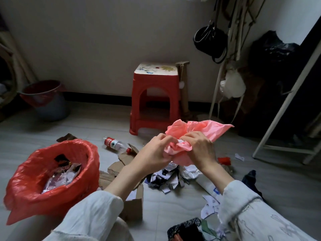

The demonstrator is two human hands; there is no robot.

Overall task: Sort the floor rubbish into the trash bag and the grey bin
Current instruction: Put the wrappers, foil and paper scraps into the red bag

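Above the paper scraps point(166, 180) on the floor point(173, 202), the left hand point(154, 152) and right hand point(199, 148) pinch a crumpled pink bag point(199, 127) with curled fingers, right of the red-lined bin point(57, 171).

No readable text anywhere; plastic bottle point(116, 144) on floor near red stool point(154, 96) carries red label with white marks and dark triangle, characters too blurred to read; torn paper scraps point(211, 204) on floor toward near right edge show small blue print, illegible; stool top shows flower pattern only, no lettering
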